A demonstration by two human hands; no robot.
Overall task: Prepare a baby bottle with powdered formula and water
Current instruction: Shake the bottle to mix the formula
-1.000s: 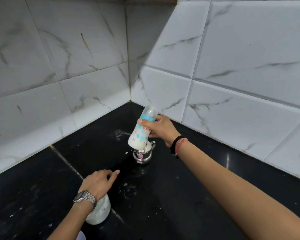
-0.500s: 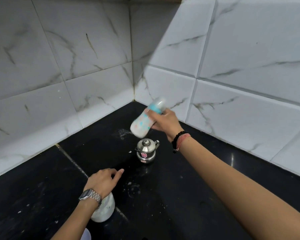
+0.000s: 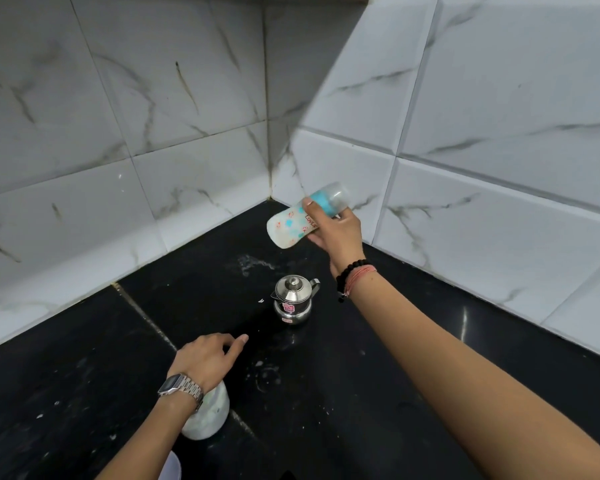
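Above the black counter (image 3: pixel 430 358), at twelve o'clock from the steel pot (image 3: pixel 293 299): baby bottle (image 3: pixel 302 223), capped and tilted near-horizontal, clamped in the curled fingers of the right hand (image 3: pixel 336 233). Left hand (image 3: pixel 205 358) at seven o'clock, loosely curled, forefinger extended, holding nothing. Judged mid-shake, mixing step; next, bottle brought upright and checked for lumps.
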